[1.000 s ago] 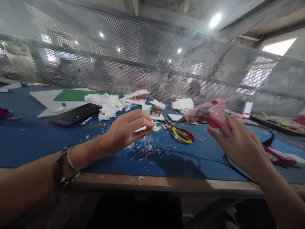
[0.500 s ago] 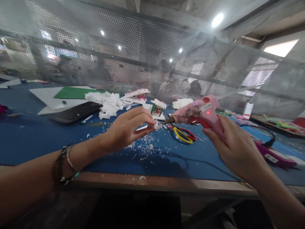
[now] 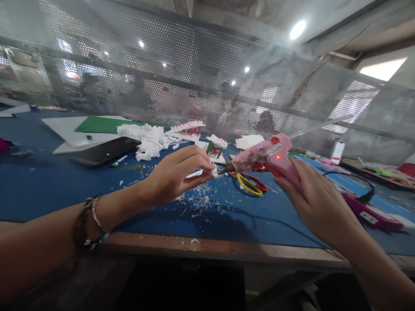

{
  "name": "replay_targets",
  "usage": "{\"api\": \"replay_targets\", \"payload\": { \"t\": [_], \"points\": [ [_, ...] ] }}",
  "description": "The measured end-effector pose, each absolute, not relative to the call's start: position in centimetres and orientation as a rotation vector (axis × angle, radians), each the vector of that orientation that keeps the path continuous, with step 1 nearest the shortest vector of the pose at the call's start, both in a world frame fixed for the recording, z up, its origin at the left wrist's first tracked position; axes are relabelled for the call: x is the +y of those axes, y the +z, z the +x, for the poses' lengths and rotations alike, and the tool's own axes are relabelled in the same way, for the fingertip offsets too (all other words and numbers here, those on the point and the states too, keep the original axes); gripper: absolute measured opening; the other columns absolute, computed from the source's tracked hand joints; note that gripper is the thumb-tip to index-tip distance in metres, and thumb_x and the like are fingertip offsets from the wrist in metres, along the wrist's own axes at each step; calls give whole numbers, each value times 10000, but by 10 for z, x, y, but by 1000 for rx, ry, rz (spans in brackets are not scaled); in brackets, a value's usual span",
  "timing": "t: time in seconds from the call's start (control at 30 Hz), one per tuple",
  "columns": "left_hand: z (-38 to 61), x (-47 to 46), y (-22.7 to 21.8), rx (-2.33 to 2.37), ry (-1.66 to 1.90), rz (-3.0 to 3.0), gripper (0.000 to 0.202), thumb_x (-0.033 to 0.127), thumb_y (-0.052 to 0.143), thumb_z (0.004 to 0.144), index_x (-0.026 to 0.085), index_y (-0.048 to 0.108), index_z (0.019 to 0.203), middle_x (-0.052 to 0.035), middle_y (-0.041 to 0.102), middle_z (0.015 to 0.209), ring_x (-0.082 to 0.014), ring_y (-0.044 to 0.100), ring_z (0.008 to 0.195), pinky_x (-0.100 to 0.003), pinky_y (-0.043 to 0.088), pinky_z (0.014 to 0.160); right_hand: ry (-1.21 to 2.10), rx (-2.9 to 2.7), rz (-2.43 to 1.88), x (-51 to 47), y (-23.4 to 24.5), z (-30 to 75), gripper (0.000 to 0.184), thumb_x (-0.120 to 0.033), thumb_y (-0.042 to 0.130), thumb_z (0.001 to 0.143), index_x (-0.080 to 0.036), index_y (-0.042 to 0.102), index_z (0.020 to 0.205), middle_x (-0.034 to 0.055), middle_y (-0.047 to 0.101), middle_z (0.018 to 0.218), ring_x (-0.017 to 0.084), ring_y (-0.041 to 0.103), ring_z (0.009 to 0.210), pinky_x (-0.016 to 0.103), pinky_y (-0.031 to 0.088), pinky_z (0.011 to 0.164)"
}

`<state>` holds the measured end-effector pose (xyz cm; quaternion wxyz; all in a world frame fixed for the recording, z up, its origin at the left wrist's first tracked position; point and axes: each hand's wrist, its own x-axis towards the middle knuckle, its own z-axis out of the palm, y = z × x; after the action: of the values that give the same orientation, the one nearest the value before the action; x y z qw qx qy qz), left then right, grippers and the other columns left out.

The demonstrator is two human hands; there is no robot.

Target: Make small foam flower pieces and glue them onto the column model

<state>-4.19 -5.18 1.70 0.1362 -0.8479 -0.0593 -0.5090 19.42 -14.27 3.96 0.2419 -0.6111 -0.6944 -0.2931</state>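
My left hand pinches a small white piece between thumb and fingertips, above the blue table; its exact kind is too small to tell. My right hand is wrapped round the handle of a pink hot glue gun with a glowing red light. The gun's dark nozzle points left and meets, or nearly meets, the white piece. Behind my left fingers stands a small model with green posts and a white top. Yellow and red scissors lie beneath the gun.
White scraps litter the blue table. A black phone, crumpled white paper and a green sheet lie left. Another model with red posts stands behind. A purple device with a black cable lies right. Perforated mesh rises beyond.
The glue gun in my right hand has shifted slightly left, bringing its nozzle closer to the white piece. My left hand keeps nearly the same place.
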Motion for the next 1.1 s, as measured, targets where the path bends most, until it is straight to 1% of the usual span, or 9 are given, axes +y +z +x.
{"api": "replay_targets", "payload": {
  "t": [0.2,0.37,0.5,0.73,0.8,0.93,1.03,1.1],
  "points": [
    [-42,-51,17,-135,-1461,-2452,75,121,531,742,161,529,805,-30,588,737,-95,554,709,-199,480,629,-806,-1886,-1667,-144,40,196,460,-493,267,803,-128,489,975,155,589,910,285,572,784,388,446,600],
    [-42,-52,18,-133,-1471,-2429,85,117,549,730,161,524,798,-28,585,728,-100,558,701,-207,484,625,-802,-1884,-1670,-144,40,197,446,-494,280,796,-142,485,979,145,583,916,291,568,796,401,445,607],
    [-43,-53,18,-162,-1476,-2436,88,123,544,733,183,521,793,-20,588,730,-101,564,697,-211,487,618,-797,-1882,-1691,-142,41,197,425,-495,281,794,-164,472,981,136,578,923,294,559,806,401,436,606],
    [-43,-52,18,-170,-1482,-2443,58,144,536,741,182,530,784,-22,597,736,-101,570,703,-217,491,628,-826,-1850,-1745,-142,42,198,423,-502,271,789,-159,477,928,129,575,917,264,551,812,363,421,618],
    [-44,-52,18,-191,-1485,-2439,50,153,534,743,189,532,778,-18,602,738,-104,574,701,-221,491,623,-820,-1821,-1795,-139,45,205,383,-493,284,784,-171,475,862,110,577,853,244,552,767,337,412,590],
    [-43,-54,17,-178,-1538,-2455,67,141,554,728,191,536,769,-17,604,738,-103,571,697,-220,489,617,-836,-1703,-1956,-128,49,242,273,-459,342,749,-209,422,673,61,536,643,203,517,577,306,375,499],
    [-40,-52,16,-251,-1729,-2567,68,136,574,712,177,541,755,-20,596,741,-101,565,710,-219,493,634,-818,-1631,-2026,-117,44,287,307,-478,411,700,-222,383,531,32,481,487,165,447,403,291,335,399],
    [-37,-49,14,-340,-1926,-2692,52,161,578,711,167,544,750,-19,590,743,-96,565,697,-209,499,618,-758,-1737,-1907,-112,37,312,308,-423,442,687,-214,432,461,23,470,404,154,445,349,279,333,373]
  ]
}}
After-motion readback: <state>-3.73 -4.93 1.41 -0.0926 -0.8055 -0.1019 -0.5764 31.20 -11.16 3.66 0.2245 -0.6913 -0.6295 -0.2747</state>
